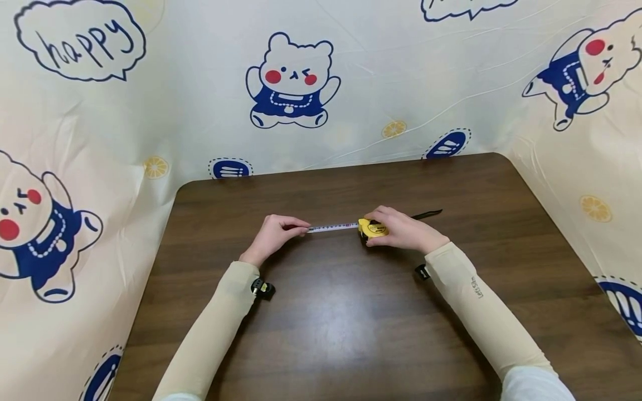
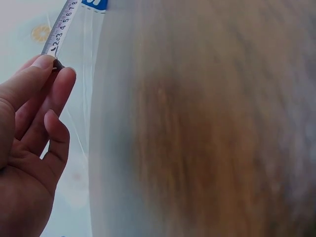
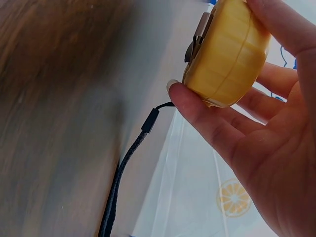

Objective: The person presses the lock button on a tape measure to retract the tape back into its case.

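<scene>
A yellow and black tape measure is gripped by my right hand, thumb on one side and fingers on the other. Its white blade stretches out to the left over the table. My left hand pinches the blade's end between thumb and finger. In the left wrist view, printed numbers run along the blade away from the thumb. From the yellow case a black wrist strap hangs down in the right wrist view.
The dark wooden table has rounded far corners. Behind it and along both sides hangs a pale curtain printed with bears and orange slices. A small black wrist camera sits on the left sleeve, another at the right one.
</scene>
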Motion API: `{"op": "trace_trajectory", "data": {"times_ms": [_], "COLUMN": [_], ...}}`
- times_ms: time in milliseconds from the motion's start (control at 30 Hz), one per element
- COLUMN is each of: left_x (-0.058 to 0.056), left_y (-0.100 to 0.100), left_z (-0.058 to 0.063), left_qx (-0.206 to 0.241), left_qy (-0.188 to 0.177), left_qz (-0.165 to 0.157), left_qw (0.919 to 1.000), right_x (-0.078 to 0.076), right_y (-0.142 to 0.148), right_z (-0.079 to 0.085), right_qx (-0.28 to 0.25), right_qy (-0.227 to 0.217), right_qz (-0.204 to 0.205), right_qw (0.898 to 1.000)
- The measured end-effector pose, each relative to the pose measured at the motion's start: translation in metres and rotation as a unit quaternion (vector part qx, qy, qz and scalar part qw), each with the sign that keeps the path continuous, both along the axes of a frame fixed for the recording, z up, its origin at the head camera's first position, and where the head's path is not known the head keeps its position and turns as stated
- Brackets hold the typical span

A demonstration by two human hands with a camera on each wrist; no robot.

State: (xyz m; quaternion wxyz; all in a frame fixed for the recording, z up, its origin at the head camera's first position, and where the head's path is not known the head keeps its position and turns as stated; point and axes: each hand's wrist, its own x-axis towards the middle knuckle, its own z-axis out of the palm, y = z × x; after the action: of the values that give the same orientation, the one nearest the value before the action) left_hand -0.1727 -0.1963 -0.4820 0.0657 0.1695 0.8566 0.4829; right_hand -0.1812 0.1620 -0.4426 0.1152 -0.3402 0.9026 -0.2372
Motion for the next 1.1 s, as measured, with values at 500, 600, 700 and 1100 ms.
{"op": "trace_trajectory", "data": {"times_ms": [500,600,700,1100], "left_x": [-0.003,-0.002,-0.002,-0.003], "left_y": [0.012,0.015,0.018,0.030], "left_z": [0.001,0.001,0.000,0.000], "left_qx": [-0.001,0.001,0.003,0.001], "left_qy": [0.004,0.003,0.006,0.007], "left_qz": [-0.013,-0.015,-0.017,-0.018], "left_qw": [0.9999,0.9999,0.9998,0.9998], "right_x": [0.001,0.002,0.002,0.004], "right_y": [-0.009,-0.011,-0.013,-0.022], "right_z": [0.004,0.003,0.002,0.005], "right_qx": [-0.002,-0.004,-0.005,-0.002], "right_qy": [-0.003,-0.003,0.001,-0.002], "right_qz": [0.009,0.012,0.016,0.017], "right_qw": [1.000,1.000,1.000,1.000]}}
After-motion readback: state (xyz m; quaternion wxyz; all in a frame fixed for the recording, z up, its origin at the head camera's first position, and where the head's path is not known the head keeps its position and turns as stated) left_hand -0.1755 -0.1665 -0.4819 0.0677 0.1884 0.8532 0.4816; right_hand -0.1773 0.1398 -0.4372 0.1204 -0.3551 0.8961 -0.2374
